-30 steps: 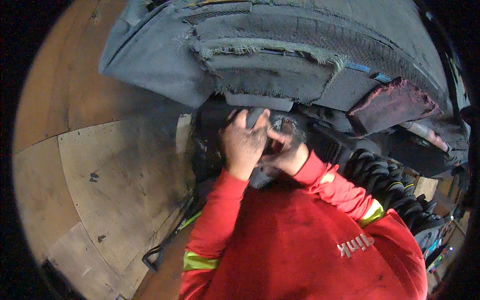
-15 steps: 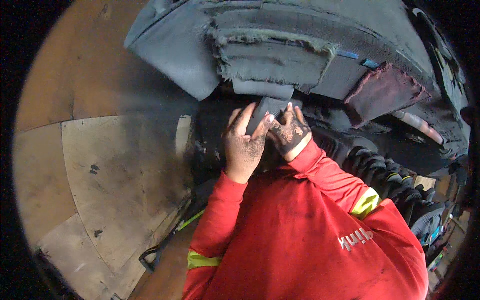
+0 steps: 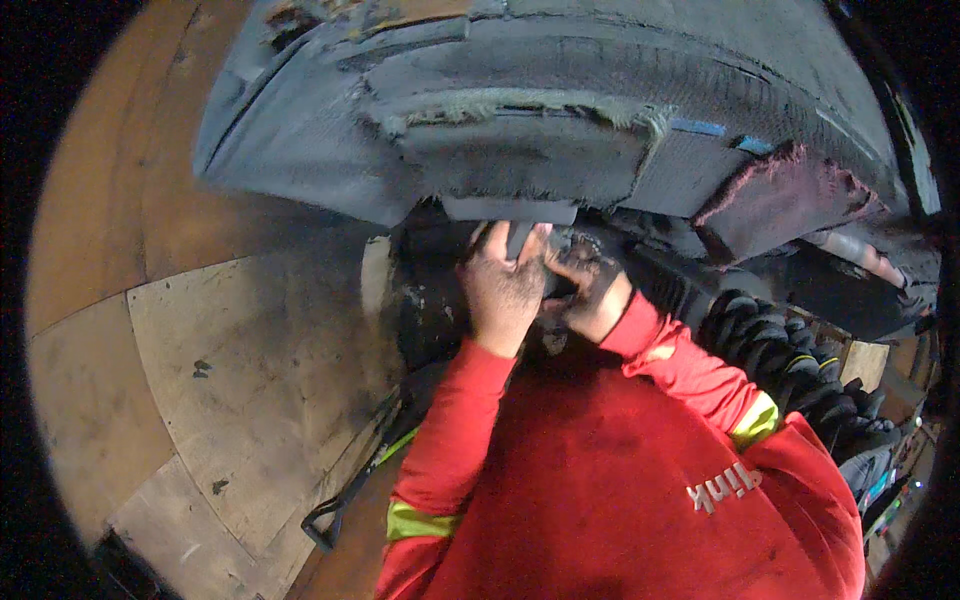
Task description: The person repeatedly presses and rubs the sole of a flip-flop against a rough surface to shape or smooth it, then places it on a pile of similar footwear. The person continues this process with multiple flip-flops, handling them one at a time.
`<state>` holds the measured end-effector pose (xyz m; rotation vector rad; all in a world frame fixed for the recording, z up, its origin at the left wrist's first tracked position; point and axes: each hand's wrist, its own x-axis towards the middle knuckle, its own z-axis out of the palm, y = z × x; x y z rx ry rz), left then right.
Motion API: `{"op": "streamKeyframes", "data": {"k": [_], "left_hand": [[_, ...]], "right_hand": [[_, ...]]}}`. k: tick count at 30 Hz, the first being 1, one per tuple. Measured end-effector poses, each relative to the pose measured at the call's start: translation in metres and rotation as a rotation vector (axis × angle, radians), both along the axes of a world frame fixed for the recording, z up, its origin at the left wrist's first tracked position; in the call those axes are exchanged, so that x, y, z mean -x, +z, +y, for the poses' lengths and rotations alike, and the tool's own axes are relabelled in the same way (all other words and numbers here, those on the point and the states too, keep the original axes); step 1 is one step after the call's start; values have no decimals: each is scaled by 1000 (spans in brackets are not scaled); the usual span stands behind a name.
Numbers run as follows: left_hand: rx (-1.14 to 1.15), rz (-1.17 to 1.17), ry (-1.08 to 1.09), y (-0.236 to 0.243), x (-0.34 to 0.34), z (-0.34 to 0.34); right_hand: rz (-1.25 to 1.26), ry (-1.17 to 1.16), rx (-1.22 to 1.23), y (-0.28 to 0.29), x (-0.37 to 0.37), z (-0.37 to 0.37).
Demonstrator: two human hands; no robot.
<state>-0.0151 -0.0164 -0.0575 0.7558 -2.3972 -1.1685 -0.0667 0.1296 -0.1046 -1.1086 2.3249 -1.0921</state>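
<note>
My left hand is closed on a dark grey block-like piece, its fingers wrapped over the top. Only a small part of the piece shows between the fingers. Beside it, my right hand, blackened with dirt, has its fingers curled in at the piece's right side. Its fingertips are dark and blurred. Just beyond the fingertips, a smooth light grey strip sticks out from under a frayed grey cloth patch on a large padded cover.
The padded grey cover spans the far side. A reddish cloth patch hangs from it at right. Several black ribbed items are stacked on the right. Worn wooden panels lie at left, with a black handle near their edge.
Both hands and the dark piece now sit closer under the light grey strip, and less of the piece shows. The view has shifted, with the cover lower in the picture.
</note>
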Motion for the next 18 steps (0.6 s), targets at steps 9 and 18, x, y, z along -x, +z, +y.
{"op": "streamKeyframes", "data": {"k": [9, 18], "left_hand": [[-178, 251, 58, -8, -38, 17], [-82, 293, 63, -11, -102, 1]], "right_hand": [[474, 107, -242, 15, 12, 4], [-1126, -546, 542, -35, -33, 7]]}}
